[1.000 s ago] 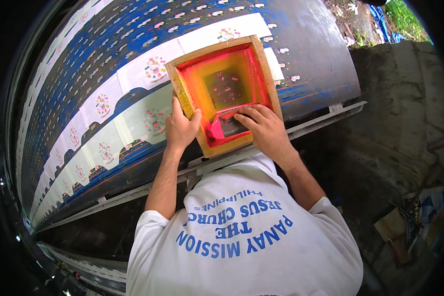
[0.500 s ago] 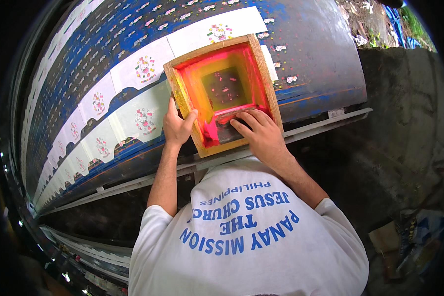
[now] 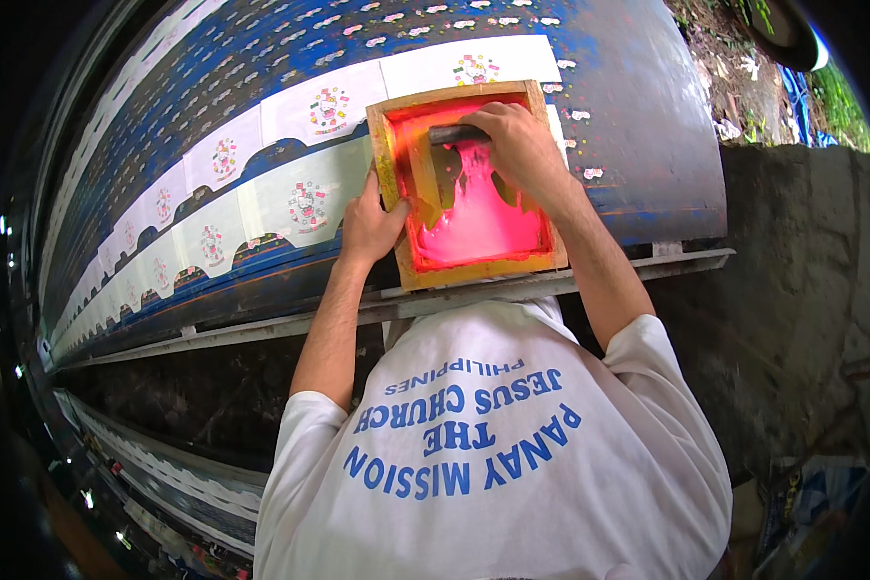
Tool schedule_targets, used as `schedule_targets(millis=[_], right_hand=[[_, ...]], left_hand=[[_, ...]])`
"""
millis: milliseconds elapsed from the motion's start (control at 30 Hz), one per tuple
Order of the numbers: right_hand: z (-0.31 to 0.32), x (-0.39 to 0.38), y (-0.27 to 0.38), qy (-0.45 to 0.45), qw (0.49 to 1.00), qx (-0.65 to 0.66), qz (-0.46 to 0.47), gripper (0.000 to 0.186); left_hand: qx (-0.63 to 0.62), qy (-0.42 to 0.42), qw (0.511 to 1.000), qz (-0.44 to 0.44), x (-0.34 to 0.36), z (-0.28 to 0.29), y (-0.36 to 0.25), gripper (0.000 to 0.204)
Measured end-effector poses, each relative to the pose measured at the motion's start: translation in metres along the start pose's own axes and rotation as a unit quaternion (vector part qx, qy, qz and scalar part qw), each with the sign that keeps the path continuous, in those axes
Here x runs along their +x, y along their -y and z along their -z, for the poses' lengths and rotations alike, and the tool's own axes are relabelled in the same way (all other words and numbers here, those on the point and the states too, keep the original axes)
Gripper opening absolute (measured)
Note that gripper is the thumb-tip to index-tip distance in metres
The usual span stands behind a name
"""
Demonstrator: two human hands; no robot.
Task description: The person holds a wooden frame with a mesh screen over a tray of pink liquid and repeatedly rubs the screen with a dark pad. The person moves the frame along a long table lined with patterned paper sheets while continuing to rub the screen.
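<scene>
A wooden screen-printing frame (image 3: 390,259) lies on the printing table just in front of me. Bright pink ink (image 3: 488,227) is pooled over the near part of its mesh and trails up toward the far end. There my right hand (image 3: 520,145) grips a dark squeegee (image 3: 452,134) inside the frame. My left hand (image 3: 372,220) is closed round the frame's left side, thumb on top of the rim. Under the far edge and beside the frame are white pieces with a colourful cartoon print (image 3: 307,206). What lies beneath the mesh is hidden.
Rows of white printed pieces (image 3: 224,159) run off to the left along the dark, blue-stained table (image 3: 648,145). Small printed marks dot its far surface. A pale rail (image 3: 648,265) follows the near edge. To the right are a concrete wall (image 3: 802,251) and outdoor ground with debris.
My right hand has moved the squeegee from the frame's near end to its far end. Pink ink now covers much of the mesh. The left hand stays on the frame's side.
</scene>
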State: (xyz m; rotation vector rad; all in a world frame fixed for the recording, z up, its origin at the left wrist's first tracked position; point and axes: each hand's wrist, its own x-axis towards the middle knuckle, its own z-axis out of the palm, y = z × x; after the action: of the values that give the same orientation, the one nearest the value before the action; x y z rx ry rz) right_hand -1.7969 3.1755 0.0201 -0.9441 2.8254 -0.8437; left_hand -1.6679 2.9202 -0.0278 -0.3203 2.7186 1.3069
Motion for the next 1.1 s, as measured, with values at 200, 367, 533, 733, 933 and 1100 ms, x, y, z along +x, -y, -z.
schedule_targets(millis=[200,367,533,733,933,1100], right_hand=[[-0.004,-0.029,0.018,0.033,0.999,-0.018,0.005,0.053],[-0.005,-0.106,0.046,0.002,0.998,-0.022,0.058,0.047],[0.015,-0.081,0.032,0.117,0.990,0.072,0.029,0.048],[0.002,0.015,-0.005,0.076,0.997,0.013,-0.006,0.043],[-0.002,-0.013,0.028,0.020,1.000,0.013,-0.019,0.048],[-0.005,-0.091,0.065,0.014,0.999,0.012,-0.036,0.053]], left_hand=[[0.025,-0.052,0.995,-0.079,-0.009,-0.006,0.005,0.069],[0.020,-0.049,0.997,-0.064,-0.011,-0.011,0.012,0.058],[0.046,-0.059,0.996,-0.058,-0.013,-0.015,0.021,0.051],[0.092,-0.081,0.990,-0.073,-0.011,-0.011,0.009,0.047],[0.174,-0.169,0.964,-0.110,-0.016,-0.015,0.012,0.047],[0.154,-0.165,0.970,-0.095,-0.019,-0.014,0.009,0.048]])
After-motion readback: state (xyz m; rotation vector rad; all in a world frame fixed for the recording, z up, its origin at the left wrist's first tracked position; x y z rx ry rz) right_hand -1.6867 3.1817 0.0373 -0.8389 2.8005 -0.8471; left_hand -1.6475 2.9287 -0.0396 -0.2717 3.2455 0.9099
